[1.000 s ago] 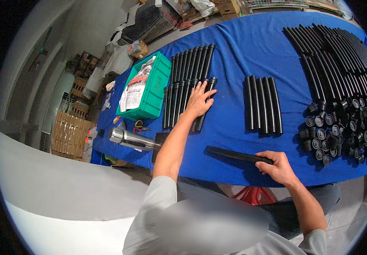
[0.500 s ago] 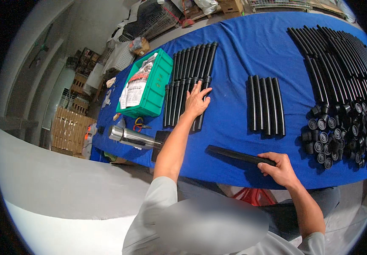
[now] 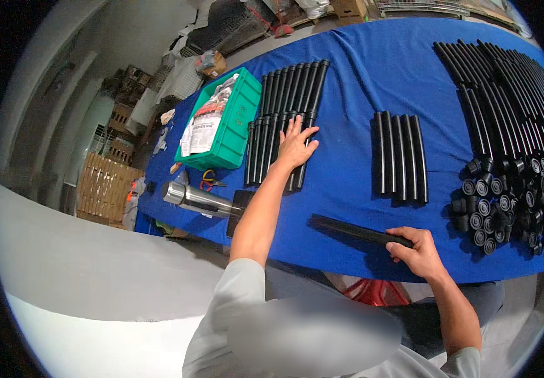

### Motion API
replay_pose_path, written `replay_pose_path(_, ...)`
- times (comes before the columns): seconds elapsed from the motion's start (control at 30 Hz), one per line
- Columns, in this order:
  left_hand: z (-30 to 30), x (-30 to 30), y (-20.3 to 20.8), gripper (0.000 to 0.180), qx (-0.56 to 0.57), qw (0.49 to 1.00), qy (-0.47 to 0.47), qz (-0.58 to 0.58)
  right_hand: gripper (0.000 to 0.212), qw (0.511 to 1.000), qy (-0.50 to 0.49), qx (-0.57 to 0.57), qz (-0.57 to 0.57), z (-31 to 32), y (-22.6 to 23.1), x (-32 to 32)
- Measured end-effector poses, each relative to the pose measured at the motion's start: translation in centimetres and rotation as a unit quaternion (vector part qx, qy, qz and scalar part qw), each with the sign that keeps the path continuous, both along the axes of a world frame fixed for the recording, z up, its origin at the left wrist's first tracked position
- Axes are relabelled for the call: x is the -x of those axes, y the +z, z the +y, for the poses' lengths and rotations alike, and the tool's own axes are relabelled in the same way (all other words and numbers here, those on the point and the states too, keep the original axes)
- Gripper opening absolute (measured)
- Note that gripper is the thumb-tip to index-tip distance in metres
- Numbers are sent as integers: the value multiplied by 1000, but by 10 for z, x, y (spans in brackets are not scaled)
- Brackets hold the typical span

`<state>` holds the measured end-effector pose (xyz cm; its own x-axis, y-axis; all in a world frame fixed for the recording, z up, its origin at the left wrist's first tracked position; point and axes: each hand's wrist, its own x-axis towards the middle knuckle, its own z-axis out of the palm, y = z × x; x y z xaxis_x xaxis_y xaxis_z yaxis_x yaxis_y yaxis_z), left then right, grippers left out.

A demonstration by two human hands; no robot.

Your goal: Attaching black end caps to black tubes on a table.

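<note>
My left hand (image 3: 295, 145) lies with fingers spread over the lower of two rows of black tubes with collar-like ends (image 3: 266, 151), near the row's right side. The upper row (image 3: 300, 85) continues just beyond its fingertips. Closer to me, my right hand (image 3: 416, 252) grips the right end of a single black tube (image 3: 351, 229), thumb on the near side. That tube points left, slanting slightly away from me over the blue cloth (image 3: 347, 170). Between the hands and farther off, several plain black tubes (image 3: 399, 157) lie side by side.
At right are many black tubes (image 3: 496, 120) and a heap of round black caps (image 3: 484, 206). A green crate (image 3: 237, 129) with printed paper (image 3: 202, 129) stands left, near a steel flask (image 3: 199, 201), yellow-handled scissors (image 3: 208, 181) and a dark flat object (image 3: 239, 205) partly behind my left forearm.
The whole view has shifted slightly, so the table's things appear a little farther right. Both hands keep nearly the same pose, the right one still gripping the tube.
</note>
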<state>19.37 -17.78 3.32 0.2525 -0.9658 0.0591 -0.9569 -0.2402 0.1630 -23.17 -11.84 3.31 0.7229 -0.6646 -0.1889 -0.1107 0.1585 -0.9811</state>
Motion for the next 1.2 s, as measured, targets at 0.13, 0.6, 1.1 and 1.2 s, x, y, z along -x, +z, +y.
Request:
replay_pose_path(0.13,0,-4,2,55,-12,1000,-16,3,34,1000,2,4,6,1,-3,1)
replay_pose_path(0.6,115,-99,-4,74,-47,991,126,18,33,1000,1,-6,1,0,6,-1)
replay_pose_path(1.1,126,-6,42,76,-93,969,-195,-116,34,1000,-5,-10,0,1,3,0)
replay_pose_path(1.2,128,-7,39,74,-77,972,-194,-107,34,1000,-9,-17,-2,2,3,-1)
